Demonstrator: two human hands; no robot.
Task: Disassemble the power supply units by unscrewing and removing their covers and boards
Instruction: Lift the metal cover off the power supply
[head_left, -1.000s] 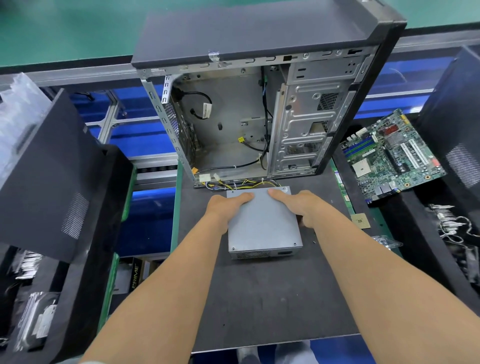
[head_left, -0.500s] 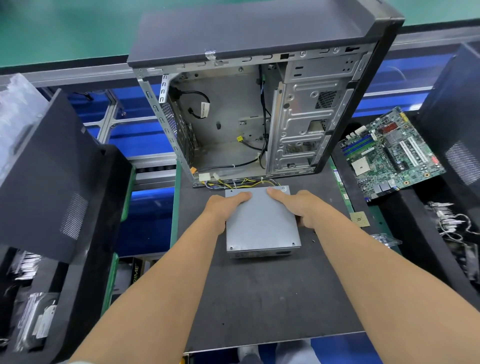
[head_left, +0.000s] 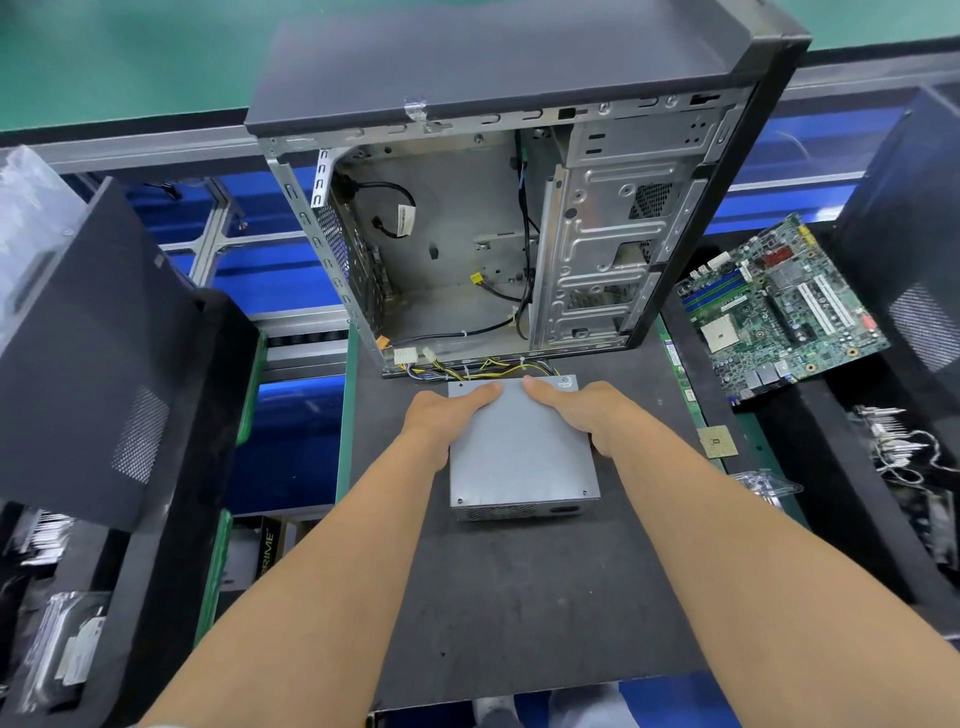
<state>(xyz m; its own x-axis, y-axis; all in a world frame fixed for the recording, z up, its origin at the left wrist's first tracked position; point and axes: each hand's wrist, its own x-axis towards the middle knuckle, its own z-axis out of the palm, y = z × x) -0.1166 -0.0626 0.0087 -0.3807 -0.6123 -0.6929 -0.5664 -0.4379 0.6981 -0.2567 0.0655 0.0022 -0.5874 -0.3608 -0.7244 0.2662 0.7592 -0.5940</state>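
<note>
Head view: one grey power supply unit (head_left: 522, 457) lies flat on the dark tabletop (head_left: 519, 597), just near of the open computer case (head_left: 509, 208) standing at the far side. Its bundle of yellow and black wires (head_left: 483, 370) trails from its far edge to the foot of the case.

The left hand (head_left: 449, 410) holds the unit's far left corner, fingers curled over the far edge; the right hand (head_left: 576, 410) grips the far right side the same way, thumb on the side wall.

As for progress, the unit looks to be out of the case and set down, but its cover is on, with small screws visible at the corners of the top plate. So unscrewing, lifting the cover and taking out the board inside all seem left to do. No screwdriver can be seen.

By count: one power supply unit, one case, one green motherboard (head_left: 779, 306) in the bin at the right, one small square chip (head_left: 718, 442) on the tabletop's right edge, two hands. Black panels (head_left: 93, 353) lean at the left; bagged parts lie below them, too blurred to count.
</note>
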